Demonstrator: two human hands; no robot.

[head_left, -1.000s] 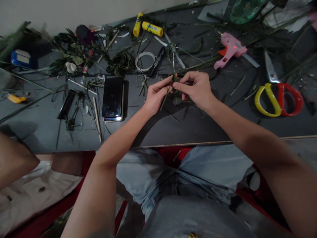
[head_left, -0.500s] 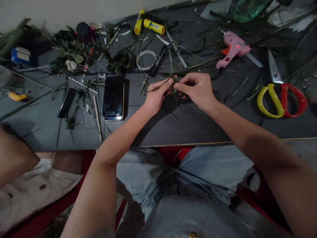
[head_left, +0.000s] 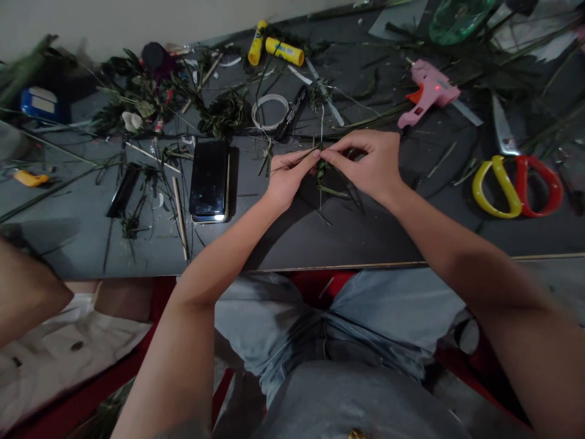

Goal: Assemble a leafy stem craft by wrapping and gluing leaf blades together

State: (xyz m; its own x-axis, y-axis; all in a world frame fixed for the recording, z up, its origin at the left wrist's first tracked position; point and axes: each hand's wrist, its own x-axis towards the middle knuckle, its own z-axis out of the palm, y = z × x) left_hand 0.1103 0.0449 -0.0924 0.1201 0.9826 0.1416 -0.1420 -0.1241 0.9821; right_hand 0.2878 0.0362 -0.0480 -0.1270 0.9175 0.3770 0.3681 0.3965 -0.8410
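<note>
Between my two hands is a small bundle of dark green leaf strips (head_left: 320, 175), with a pale thin stem or wire (head_left: 322, 122) sticking up above it. My left hand (head_left: 289, 175) pinches the bundle from the left, thumb on top. From the right, my right hand (head_left: 365, 160) pinches it with thumb and forefinger, the tips almost meeting the left thumb. Loose strip ends hang below the fingers towards me. A black marker pen (head_left: 292, 114) and a ring of white tape (head_left: 270, 111) lie just beyond my left hand. How the strips are joined is hidden by my fingertips.
A pink glue gun (head_left: 429, 91) with a red light and scissors (head_left: 507, 161) lie to the right. On the left are a phone (head_left: 209, 178), leaf scraps and sticks. Yellow glue tubes (head_left: 284, 50) lie at the back. Another person's leg (head_left: 30, 292) shows at far left.
The bundle has turned so that more of it hangs below my fingers, with a strip now pointing right. My right hand has shifted slightly, its fingertips moving up against the left thumb.
</note>
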